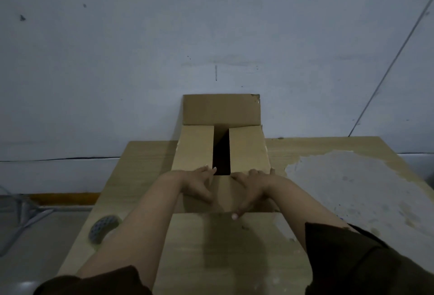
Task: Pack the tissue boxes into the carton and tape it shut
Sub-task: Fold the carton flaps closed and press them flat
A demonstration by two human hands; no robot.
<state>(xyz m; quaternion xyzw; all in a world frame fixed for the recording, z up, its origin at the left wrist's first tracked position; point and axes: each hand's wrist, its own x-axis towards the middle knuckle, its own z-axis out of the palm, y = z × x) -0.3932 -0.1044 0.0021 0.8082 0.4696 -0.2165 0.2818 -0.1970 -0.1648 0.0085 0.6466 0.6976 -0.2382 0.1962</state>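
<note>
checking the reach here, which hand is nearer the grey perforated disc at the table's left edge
Left. The left hand lies on the carton's near flap, up and right of the grey perforated disc. The right hand presses the same flap farther right, beyond the left hand.

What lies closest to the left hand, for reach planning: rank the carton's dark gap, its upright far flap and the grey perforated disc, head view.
From the left hand:
1. Dark gap, just beyond the fingers.
2. Grey perforated disc, down-left near the table's left edge.
3. Upright far flap, at the carton's back against the wall.
</note>
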